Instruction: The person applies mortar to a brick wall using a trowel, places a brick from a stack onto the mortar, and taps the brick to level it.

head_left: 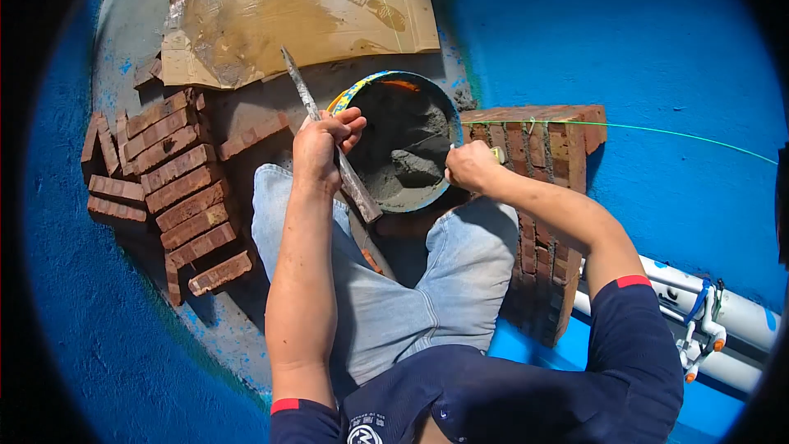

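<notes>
My left hand point(322, 152) is closed around a long, narrow grey bar point(359, 191) smeared with mortar. The bar slants from upper left to lower right, and its lower end reaches the near-left rim of a bucket point(453, 115). Wet grey mortar point(419, 136) fills much of the bucket, with a raised lump near the middle. At the bucket's right rim, my right hand point(475, 166) is closed on a tool whose yellow-green handle end point(498, 154) sticks out beyond the fingers. The tool's working end cannot be made out.
A low brick wall point(567, 148) with mortared joints stands to the right, a green string point(690, 136) stretched over it. Loose red bricks point(185, 185) are stacked at left. Wet cardboard point(304, 16) lies ahead. White pipes point(748, 316) run at lower right beside blue walls.
</notes>
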Demonstrator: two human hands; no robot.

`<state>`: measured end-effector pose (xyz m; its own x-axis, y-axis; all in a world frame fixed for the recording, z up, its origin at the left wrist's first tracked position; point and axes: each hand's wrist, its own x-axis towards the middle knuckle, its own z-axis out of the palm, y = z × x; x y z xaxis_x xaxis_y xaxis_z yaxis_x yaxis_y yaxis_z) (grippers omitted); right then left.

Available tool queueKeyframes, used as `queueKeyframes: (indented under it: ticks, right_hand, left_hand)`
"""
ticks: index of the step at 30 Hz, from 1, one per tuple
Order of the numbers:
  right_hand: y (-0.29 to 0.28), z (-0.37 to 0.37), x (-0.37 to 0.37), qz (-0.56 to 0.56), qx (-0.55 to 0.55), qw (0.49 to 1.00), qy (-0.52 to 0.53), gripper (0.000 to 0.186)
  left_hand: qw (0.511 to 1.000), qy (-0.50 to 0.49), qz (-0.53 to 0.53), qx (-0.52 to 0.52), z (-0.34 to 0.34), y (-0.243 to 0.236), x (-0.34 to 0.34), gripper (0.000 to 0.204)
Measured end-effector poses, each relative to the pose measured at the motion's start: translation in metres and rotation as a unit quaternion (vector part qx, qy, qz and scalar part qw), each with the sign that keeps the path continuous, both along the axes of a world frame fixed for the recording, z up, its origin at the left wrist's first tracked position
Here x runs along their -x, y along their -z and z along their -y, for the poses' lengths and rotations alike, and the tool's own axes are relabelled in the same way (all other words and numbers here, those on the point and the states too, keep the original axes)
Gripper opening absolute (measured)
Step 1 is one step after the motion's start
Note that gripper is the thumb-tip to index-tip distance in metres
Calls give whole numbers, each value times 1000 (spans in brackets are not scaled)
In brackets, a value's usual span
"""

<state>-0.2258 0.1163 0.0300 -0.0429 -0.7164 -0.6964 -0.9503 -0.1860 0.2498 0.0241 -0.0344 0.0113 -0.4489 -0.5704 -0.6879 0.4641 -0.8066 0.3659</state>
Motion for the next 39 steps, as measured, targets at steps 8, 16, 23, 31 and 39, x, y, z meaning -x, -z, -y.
queueKeyframes:
  ticks: [8,16,23,31,39]
  right_hand:
    - [-22,21,-13,30,-107,993,45,43]
    - [-12,-2,30,127,-50,978,157,50]
    - [8,-63,51,274,34,902,333,45]
    - [-29,-119,40,485,236,732,417,35]
    - [-137,-231,-2,512,298,494,636,53]
  left_hand:
    - [1000,-16,-4,-7,3,2,2,20]
    - [1000,5,-1,17,-2,0,-5,21]
    - [998,2,17,59,-6,4,-7,17]
    - [995,1,-29,91,6,51,-11,22]
    - [998,40,-15,53,-12,53,22,20]
